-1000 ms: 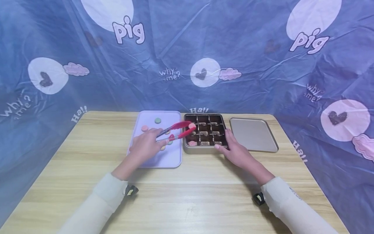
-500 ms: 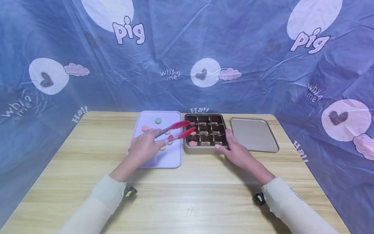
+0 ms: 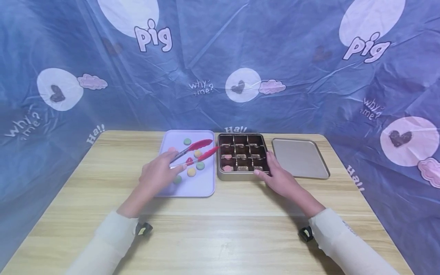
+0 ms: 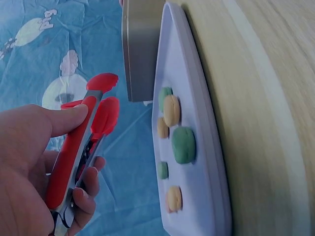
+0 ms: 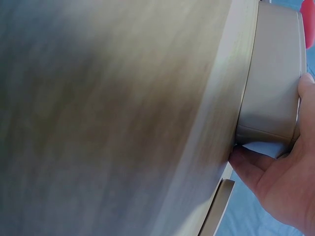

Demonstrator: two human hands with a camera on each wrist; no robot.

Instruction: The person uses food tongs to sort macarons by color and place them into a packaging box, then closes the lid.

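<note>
My left hand (image 3: 156,172) holds red-tipped metal tongs (image 4: 74,152) over the lavender tray (image 3: 203,191). The tong tips are spread apart with nothing between them. On the tray lie several small macarons: green (image 4: 183,145), yellow (image 3: 191,172) and a pink one (image 3: 172,149) partly behind the hand. To the tray's right stands an open tin box (image 3: 237,176) with a dark divided insert. Two pink macarons sit in its left column, one in the middle compartment (image 3: 227,156), one in the front compartment (image 3: 227,168). My right hand (image 3: 280,177) grips the tin's front right corner, thumb at the rim.
The tin's flat lid (image 3: 300,158) lies on the wooden table (image 3: 220,233) to the right of the box. A blue printed cloth (image 3: 206,49) hangs behind the table and along its sides.
The tongs let go of a pink macaron, which now lies in the tin's middle left compartment. My left hand then drew the tongs back left over the tray. The right hand stayed put.
</note>
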